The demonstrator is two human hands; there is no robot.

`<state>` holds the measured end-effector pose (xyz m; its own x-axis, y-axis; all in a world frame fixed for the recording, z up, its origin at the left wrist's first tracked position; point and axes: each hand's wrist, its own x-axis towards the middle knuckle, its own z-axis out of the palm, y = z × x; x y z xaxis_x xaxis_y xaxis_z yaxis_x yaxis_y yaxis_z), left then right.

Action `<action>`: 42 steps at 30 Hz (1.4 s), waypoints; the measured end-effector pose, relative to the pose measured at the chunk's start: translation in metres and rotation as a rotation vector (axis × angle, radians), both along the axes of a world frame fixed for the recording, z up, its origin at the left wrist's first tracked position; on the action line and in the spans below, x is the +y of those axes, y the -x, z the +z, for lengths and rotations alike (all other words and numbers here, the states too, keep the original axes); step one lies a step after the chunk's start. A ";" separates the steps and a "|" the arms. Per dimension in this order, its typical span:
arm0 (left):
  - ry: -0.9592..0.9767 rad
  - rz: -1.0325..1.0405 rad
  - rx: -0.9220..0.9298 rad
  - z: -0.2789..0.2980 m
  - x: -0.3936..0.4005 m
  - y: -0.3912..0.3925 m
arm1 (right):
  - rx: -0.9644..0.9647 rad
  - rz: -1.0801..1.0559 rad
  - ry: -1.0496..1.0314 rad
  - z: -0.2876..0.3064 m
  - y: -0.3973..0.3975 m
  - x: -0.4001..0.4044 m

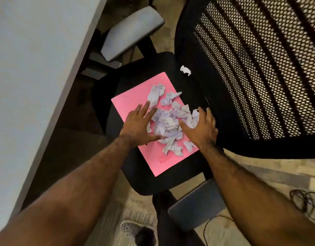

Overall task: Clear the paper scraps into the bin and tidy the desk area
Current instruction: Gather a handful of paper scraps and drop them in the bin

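A heap of crumpled white paper scraps [171, 121] lies on a pink folder [135, 96], which rests flat on the black seat of an office chair [153, 181]. My left hand [137, 126] lies spread on the folder against the heap's left side. My right hand [201, 128] cups the heap's right side, fingers apart. Neither hand holds a scrap. One single scrap [185, 70] sits apart on the seat near the backrest. No bin is in view.
The chair's black mesh backrest [259, 68] rises at the right; grey armrests [131, 32] [197, 203] flank the seat. A white desk edge [37, 86] runs down the left. Black cables [306, 203] lie on the floor at the right, and a white shoe [130, 229] shows at the bottom.
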<state>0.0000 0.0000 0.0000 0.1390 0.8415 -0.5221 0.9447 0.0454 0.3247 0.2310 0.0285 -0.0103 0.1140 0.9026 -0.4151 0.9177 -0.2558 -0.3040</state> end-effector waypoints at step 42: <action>-0.459 0.472 -0.356 0.004 0.010 -0.025 | 0.301 -0.080 -0.430 -0.004 0.035 0.020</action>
